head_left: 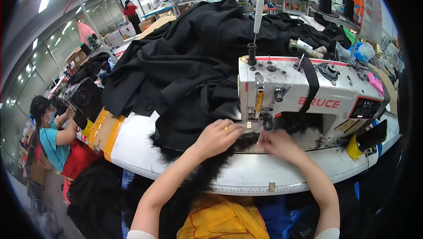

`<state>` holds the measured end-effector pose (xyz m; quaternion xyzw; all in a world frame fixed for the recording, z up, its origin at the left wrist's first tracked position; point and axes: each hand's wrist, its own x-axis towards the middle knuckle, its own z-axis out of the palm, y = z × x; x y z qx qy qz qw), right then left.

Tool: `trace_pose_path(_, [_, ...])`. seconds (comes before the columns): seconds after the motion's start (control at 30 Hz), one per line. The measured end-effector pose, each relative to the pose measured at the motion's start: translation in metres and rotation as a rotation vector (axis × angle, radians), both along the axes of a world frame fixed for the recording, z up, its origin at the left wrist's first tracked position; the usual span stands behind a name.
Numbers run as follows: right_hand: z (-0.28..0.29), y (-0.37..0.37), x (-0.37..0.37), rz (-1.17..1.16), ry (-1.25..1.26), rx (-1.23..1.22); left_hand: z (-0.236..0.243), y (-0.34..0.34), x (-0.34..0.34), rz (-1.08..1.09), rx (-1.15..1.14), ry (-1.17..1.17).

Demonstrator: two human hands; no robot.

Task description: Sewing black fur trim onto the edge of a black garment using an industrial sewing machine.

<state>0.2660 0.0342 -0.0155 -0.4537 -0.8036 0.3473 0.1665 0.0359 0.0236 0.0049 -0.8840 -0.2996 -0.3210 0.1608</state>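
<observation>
A white sewing machine (288,80) stands on the white table, its needle area lit by a small lamp. Left of the needle, my left hand (219,137), with a yellow ring, is closed on a strip of black fur trim (207,168). That trim runs along the edge of black fabric (185,124) and hangs over the table's front edge. My right hand (282,145) is just right of the needle, fingers drawn together beside the trim and slightly blurred. What its fingertips hold, if anything, I cannot make out.
A large heap of black cloth (189,32) covers the table behind and left of the machine. Thread cones (325,0) stand at the far right, with small spools (308,49) lower down. A person in a turquoise shirt (57,140) works at the left; another sits at the back.
</observation>
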Motion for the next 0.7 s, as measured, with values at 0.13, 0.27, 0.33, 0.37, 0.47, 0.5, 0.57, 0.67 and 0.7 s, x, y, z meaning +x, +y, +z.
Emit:
trace_pose_path(0.13, [-0.003, -0.052, 0.021, 0.273, 0.248, -0.149, -0.009, -0.026, 0.025, -0.196, -0.028, 0.074])
trace_pose_path(0.27, [-0.012, -0.018, 0.024, -0.042, 0.541, -0.249, -0.001, -0.025, 0.030, -0.020, -0.054, -0.027])
trace_pose_path(0.33, [-0.019, 0.015, 0.014, -0.283, 0.765, -0.275, 0.007, -0.016, 0.026, 0.159, 0.079, 0.005])
trace_pose_path(0.37, [-0.023, 0.029, 0.008, -0.274, 0.947, -0.308, 0.011, -0.009, 0.023, 0.181, 0.024, -0.040])
trace_pose_path(0.47, [-0.029, 0.055, -0.007, -0.263, 0.943, -0.199, 0.016, 0.004, 0.017, 0.173, 0.000, -0.054])
trace_pose_path(0.5, [-0.029, 0.056, -0.010, -0.210, 0.934, -0.181, 0.015, 0.007, 0.016, 0.192, -0.037, -0.052])
trace_pose_path(0.57, [-0.026, 0.043, -0.004, -0.200, 0.571, -0.140, 0.011, 0.008, 0.015, 0.172, -0.015, -0.091])
trace_pose_path(0.67, [-0.019, 0.003, 0.002, -0.128, 0.172, 0.285, 0.003, -0.002, 0.014, 0.177, -0.006, -0.077])
trace_pose_path(0.7, [-0.018, -0.015, 0.010, -0.017, 0.083, 0.254, 0.000, -0.007, 0.013, 0.218, -0.019, -0.038])
